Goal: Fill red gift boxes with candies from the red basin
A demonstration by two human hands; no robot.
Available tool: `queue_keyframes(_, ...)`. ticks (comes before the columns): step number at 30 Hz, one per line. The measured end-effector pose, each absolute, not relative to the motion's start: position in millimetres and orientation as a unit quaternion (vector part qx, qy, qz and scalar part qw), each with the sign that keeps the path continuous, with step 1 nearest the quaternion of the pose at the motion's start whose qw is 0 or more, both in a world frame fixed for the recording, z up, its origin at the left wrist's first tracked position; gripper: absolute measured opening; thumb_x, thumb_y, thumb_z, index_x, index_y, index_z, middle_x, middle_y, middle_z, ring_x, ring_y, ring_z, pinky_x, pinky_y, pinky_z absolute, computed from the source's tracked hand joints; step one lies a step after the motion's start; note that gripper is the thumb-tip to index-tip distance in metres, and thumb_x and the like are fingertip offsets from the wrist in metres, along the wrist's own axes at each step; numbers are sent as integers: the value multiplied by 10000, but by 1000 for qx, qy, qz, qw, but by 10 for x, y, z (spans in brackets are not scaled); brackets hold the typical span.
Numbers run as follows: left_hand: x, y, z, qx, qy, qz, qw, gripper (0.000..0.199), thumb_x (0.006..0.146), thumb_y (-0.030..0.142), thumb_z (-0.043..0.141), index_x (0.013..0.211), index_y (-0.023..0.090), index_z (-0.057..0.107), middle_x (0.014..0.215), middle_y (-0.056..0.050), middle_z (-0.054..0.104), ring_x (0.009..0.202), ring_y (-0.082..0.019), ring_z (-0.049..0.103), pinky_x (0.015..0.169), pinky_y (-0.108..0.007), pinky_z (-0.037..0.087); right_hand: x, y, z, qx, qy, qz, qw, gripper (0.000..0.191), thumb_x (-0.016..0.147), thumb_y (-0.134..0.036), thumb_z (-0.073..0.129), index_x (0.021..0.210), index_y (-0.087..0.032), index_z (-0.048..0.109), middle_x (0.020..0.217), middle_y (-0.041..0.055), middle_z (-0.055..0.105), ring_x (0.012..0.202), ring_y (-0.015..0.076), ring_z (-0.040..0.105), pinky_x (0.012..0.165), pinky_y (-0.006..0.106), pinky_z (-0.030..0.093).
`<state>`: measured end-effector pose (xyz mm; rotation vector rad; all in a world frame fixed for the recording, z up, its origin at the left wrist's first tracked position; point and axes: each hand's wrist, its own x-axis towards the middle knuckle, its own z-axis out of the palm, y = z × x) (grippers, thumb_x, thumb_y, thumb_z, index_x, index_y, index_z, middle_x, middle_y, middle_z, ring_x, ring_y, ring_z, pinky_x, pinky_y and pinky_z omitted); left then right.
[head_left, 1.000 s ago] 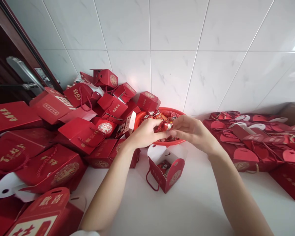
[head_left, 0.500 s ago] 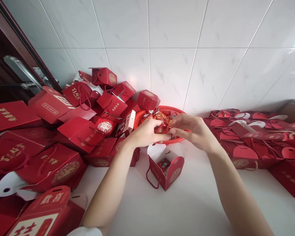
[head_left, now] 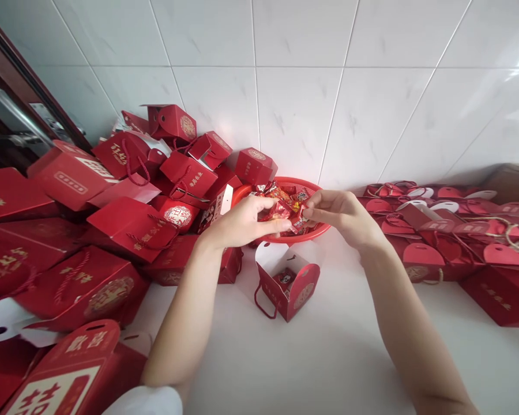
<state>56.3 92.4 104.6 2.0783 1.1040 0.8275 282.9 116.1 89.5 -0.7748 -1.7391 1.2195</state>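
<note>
My left hand (head_left: 246, 222) is closed around some red wrapped candies (head_left: 279, 210), thumb along their near side. My right hand (head_left: 343, 216) pinches the edge of a red-wrapped candy (head_left: 300, 216) between thumb and fingers. Both hands are over a red plastic basket (head_left: 313, 235) that holds more shiny wrapped candies, partly covered by the hands. Just in front of the basket stands a small red gift box (head_left: 300, 294), its top flaps open and white inside. A few dark red wrapped pieces (head_left: 285, 278) lie in it, and its red cord handle (head_left: 262, 302) hangs out to the left.
Many red gift boxes (head_left: 132, 227) are heaped on the left, up to the basket. On the right, rows of red boxes (head_left: 441, 248) with flaps up stand along the tiled wall (head_left: 294, 115). A door handle (head_left: 15, 112) shows at far left, above the white tabletop (head_left: 294, 363).
My view has shifted slightly, so the scene sits a little higher and further left. My hands remain over the basket, a bit further apart, with more red wrapper showing between them.
</note>
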Motion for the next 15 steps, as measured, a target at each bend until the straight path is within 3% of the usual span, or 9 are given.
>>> queue_keyframes(4, 467, 925, 1053, 774, 441, 347, 294, 321, 889, 479, 632, 776, 180, 663, 737, -17, 660, 737, -176, 626, 702, -304, 516, 2820, 1177, 871, -320, -758, 471, 317, 171, 782, -304, 762, 837, -160, 689, 806, 30, 711, 757, 167, 670, 708, 302, 534)
queue_keyframes(6, 475, 928, 1046, 765, 443, 365, 292, 333, 891, 484, 634, 761, 180, 671, 736, -20, 669, 738, -179, 634, 721, -314, 523, 2790, 1159, 872, -318, -779, 448, 302, 186, 797, -331, 755, 856, -162, 704, 865, 47, 727, 826, 192, 687, 764, 331, 553)
queue_keyframes(11, 649, 961, 968, 731, 416, 437, 318, 349, 879, 523, 663, 852, 182, 732, 809, -35, 718, 823, -204, 676, 739, -311, 539, 2696, 1072, 903, -302, -733, 462, 397, 342, 801, -466, 780, 930, -171, 663, 916, 60, 720, 867, 203, 696, 803, 364, 579)
queue_keyframes(15, 800, 991, 895, 708, 360, 476, 379, 348, 889, 517, 669, 963, 190, 758, 909, -44, 753, 950, -215, 694, 864, -327, 551, 2647, 1056, 877, -287, -695, 474, 458, 426, 732, -488, 840, 936, -183, 625, 934, 66, 727, 876, 205, 704, 810, 374, 590)
